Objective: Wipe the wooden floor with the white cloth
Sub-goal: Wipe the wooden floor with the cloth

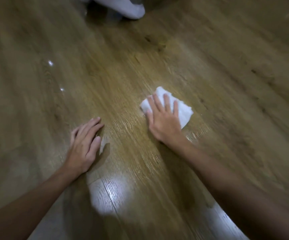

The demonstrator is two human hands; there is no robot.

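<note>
Brown wooden floor (209, 49) fills the whole room I can see, with long boards that run from near the person up and away. Shiny wet-looking streaks lie on the boards between the two arms, and a bright patch of light sits close to the person.

The white cloth (183, 110) is folded into a small pad. It lies flat on the floor, to the right of the middle. Its long side runs from the upper left down to the lower right, and one corner points up and away from the person.

The right hand (162, 118) lies on top of the cloth with its fingers straight and spread, pressing it down. It is not curled around the cloth. The left hand (84, 144) rests flat on the bare floor, well apart from the cloth, with fingers straight and holding nothing. I think it props the person up.

What could go wrong? The hand only presses, so I think a fast push could let the cloth slip out from under the fingers or bunch up. The shiny floor looks slick, so the left hand could slide and the person could tip forward. Something white, maybe a foot in a sock (123, 7), is on the floor far ahead. A long push might bump it.
</note>
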